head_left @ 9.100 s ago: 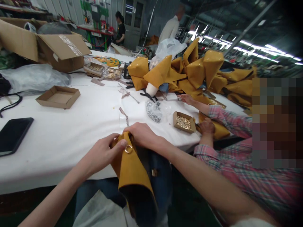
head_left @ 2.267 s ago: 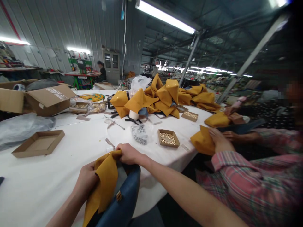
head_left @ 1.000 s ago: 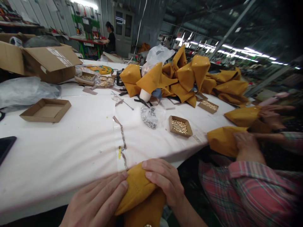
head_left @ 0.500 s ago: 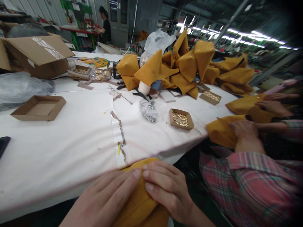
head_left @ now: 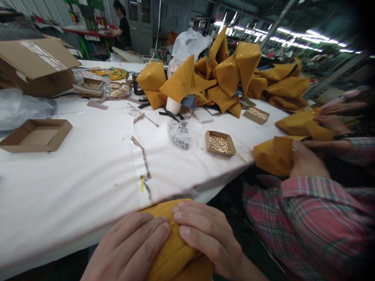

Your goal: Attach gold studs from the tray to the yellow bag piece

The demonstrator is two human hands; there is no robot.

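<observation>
A folded mustard-yellow fabric piece [head_left: 165,253] lies at the near edge of the table, with a tiny metal point showing on its top. My left hand [head_left: 131,242] grips it from the left, fingers together and fingertips pressed on its surface. From the right, my right hand [head_left: 205,234] holds the same piece with its fingers curled over it. A narrow strip of fabric shows between the two sets of fingertips. The thumbs and the underside of the piece are hidden.
A white-covered table [head_left: 88,175] carries an open carton of gold studs [head_left: 219,144], a plastic bag of silver studs [head_left: 179,134], a shallow cardboard tray [head_left: 38,134] and a heap of yellow pieces [head_left: 231,76]. At right, a co-worker's plaid sleeve [head_left: 307,199] is close by.
The view has shifted slightly, so the table things sit further left. My fingertips have parted a little, and a small metal point now shows between them. The co-worker's nearer yellow piece has turned.
</observation>
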